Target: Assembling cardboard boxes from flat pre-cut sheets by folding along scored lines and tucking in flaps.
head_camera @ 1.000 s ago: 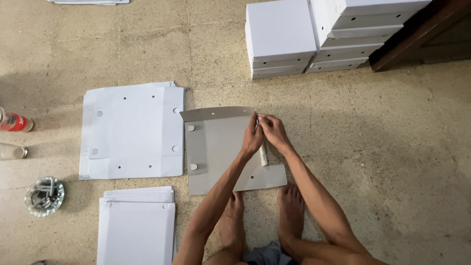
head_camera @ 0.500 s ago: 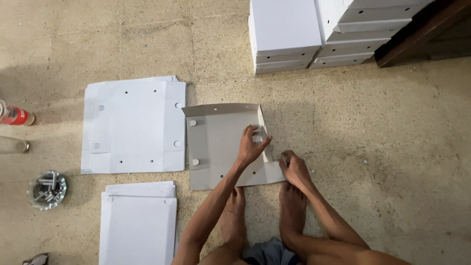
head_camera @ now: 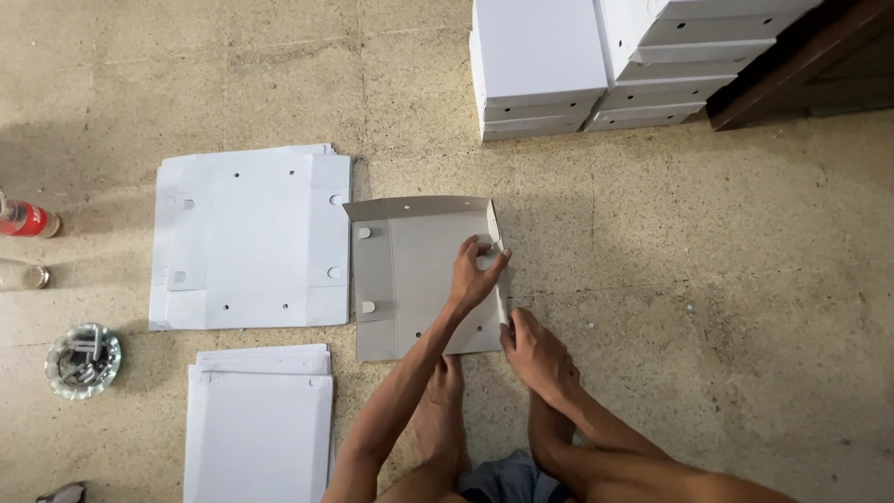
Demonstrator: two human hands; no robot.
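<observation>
My left hand (head_camera: 477, 276) pinched the raised right flap of the grey cardboard box blank (head_camera: 419, 279) at frame centre on the floor (head_camera: 698, 279); my right hand (head_camera: 534, 352) gripped that flap's lower end.

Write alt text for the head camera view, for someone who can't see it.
A person seated on a tiled floor folds a grey cardboard sheet, left hand and right hand on its raised right edge. White flat sheets lie left, finished boxes above.

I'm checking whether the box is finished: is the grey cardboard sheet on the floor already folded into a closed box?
No, the grey cardboard sheet lies open and mostly flat, with both hands at its raised right flap.
</observation>
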